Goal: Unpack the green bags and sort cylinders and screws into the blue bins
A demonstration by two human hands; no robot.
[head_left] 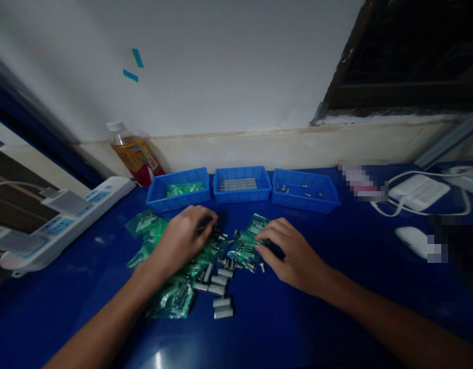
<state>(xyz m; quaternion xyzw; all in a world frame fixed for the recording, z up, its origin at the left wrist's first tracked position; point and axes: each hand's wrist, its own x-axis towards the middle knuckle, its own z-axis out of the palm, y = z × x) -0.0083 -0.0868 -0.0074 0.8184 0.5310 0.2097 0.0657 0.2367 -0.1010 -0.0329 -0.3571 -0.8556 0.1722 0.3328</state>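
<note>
My left hand (188, 230) hangs over a heap of small green plastic bags (171, 297), its fingers curled and thumb close to the index finger. What lies between those fingertips is too dark to make out. At the right of the heap, my right hand (292, 248) has thumb and fingertips on the edge of a single green bag (244, 246) with small metal parts inside. Loose screws (229, 264) lie between the hands. Nearer to me are several short grey metal bars (223, 307).
Three blue bins stand behind: one with green bags (178, 205), one with grey bars (242, 196), one with a few screws (306, 205). A bottle (134, 154) and power strip (63, 225) are left; a white charger (419, 192) and mouse (413, 242) right.
</note>
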